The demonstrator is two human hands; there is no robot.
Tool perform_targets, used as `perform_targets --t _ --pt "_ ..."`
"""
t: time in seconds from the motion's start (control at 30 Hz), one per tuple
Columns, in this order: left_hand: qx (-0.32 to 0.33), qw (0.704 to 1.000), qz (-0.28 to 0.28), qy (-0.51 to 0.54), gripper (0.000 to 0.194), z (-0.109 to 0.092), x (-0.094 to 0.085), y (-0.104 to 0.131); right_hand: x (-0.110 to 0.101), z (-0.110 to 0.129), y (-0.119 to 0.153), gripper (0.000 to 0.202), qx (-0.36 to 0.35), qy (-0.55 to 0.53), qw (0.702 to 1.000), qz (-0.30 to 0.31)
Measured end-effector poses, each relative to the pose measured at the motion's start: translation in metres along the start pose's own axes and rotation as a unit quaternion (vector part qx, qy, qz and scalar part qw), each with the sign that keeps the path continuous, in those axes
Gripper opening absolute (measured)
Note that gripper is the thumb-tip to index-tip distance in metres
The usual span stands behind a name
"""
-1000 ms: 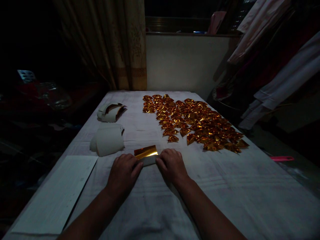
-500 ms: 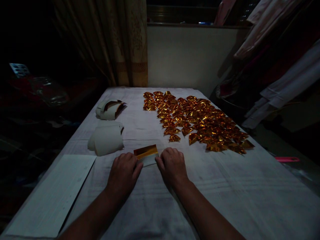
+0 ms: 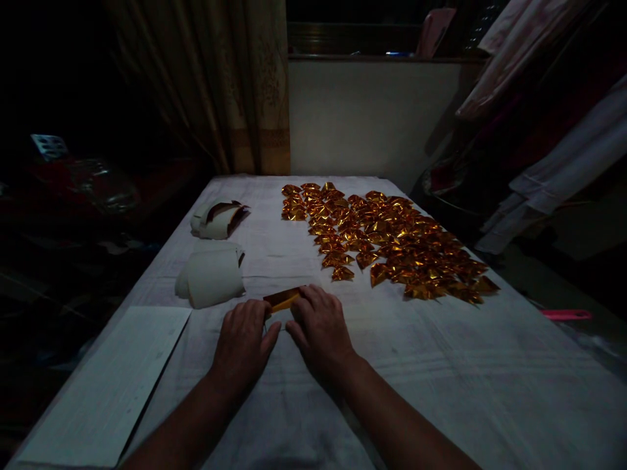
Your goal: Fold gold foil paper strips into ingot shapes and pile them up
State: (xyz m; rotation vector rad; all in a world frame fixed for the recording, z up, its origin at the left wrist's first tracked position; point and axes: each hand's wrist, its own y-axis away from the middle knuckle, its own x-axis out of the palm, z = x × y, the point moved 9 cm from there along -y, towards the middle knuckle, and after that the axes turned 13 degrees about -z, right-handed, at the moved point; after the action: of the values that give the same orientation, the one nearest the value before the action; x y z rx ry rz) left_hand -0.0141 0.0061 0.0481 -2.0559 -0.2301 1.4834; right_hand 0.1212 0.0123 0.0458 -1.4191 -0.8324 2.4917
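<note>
A small sheet of gold-faced paper [image 3: 284, 299], its pale side toward me, lies partly folded on the cloth-covered table. My left hand [image 3: 243, 336] grips its left end between thumb and fingers. On the right end is my right hand [image 3: 321, 326], fingers curled over the gold strip and thumb on the pale part. Beyond my right hand, many folded gold foil pieces [image 3: 401, 241] lie in rows. Two curled stacks of pale paper sit to the left, a nearer one [image 3: 215, 274] and a farther one [image 3: 218, 219].
A flat white board or sheet [image 3: 108, 385] lies at the table's left edge. Behind the table are a curtain [image 3: 245, 98] and a pale wall [image 3: 362, 117]. Clothes [image 3: 573, 156] hang at the right, above a pink handle [image 3: 567, 314].
My right hand has moved left along the paper, closer to my left hand, and covers more of its right end. The view has tilted slightly upward.
</note>
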Motion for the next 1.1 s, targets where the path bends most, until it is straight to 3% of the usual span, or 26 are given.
perform_targets --t 0.13,0.3,0.43,0.53,0.67,0.8,0.93,1.03,1.1 --pt "-0.001 1.0 0.002 0.005 0.012 0.0 -0.001 0.0 0.007 -0.014 0.002 0.038 0.062 0.031 0.997 0.037" --pt "0.009 1.0 0.004 0.0 0.012 -0.003 -0.003 -0.001 0.002 -0.033 0.009 0.044 0.089 0.063 0.994 0.026" --pt "0.118 0.993 -0.007 0.02 0.02 -0.029 -0.006 -0.001 0.0 -0.038 0.012 0.045 0.097 0.058 0.994 0.0" --pt "0.171 0.984 0.03 0.032 0.03 -0.043 -0.003 0.001 -0.001 -0.037 0.012 0.044 0.095 0.048 0.994 -0.022" --pt "0.177 0.98 0.082 0.031 0.039 -0.038 -0.006 0.006 -0.001 -0.037 0.013 0.042 0.091 0.041 0.994 -0.037" --pt "0.196 0.977 0.088 0.011 0.037 -0.02 -0.016 0.016 -0.004 -0.039 0.014 0.042 0.088 0.03 0.994 -0.057" --pt "0.214 0.974 0.074 -0.002 0.036 -0.01 -0.02 0.024 -0.014 -0.021 0.012 0.041 0.013 0.0 0.997 -0.081" --pt "0.205 0.976 0.073 -0.001 0.037 -0.01 -0.019 0.025 -0.007 0.015 0.018 0.041 -0.116 -0.062 0.991 0.008" --pt "0.204 0.976 0.079 -0.004 0.039 -0.011 -0.017 0.025 0.001 0.029 0.027 0.046 -0.158 -0.077 0.981 0.088"
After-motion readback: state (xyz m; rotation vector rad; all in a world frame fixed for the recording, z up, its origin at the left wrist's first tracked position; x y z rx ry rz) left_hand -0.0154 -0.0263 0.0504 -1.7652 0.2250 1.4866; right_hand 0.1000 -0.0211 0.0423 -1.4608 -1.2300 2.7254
